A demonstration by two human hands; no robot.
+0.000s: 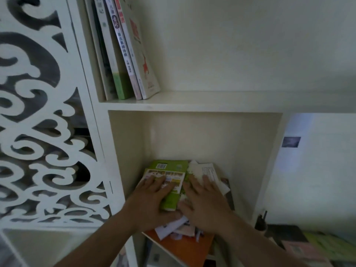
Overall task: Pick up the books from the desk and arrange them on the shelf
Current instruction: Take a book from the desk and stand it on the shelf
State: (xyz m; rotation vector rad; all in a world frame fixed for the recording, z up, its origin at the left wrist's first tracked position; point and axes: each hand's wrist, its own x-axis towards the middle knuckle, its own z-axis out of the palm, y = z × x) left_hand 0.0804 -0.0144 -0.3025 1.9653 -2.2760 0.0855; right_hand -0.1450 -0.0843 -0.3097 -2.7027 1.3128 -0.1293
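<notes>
The left hand [154, 197] lies flat, fingers straight, on a green paperback book [169, 182] in the white shelf's lower cubby [260, 151]. The right hand [202, 201] presses an open white-paged book [208, 172] beside it — books beneath are mostly hidden, the orange board [185, 249] below cut off.

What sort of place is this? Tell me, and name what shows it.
Probably a home study or bedroom corner: a white bookshelf with upright books, a carved scrollwork side panel, and both hands pressing a green book into a cubby.

Books [123, 54] stand at the upper shelf's [212, 102] left; below, 2 books [173, 170] lie in the cubby [256, 151].
</notes>
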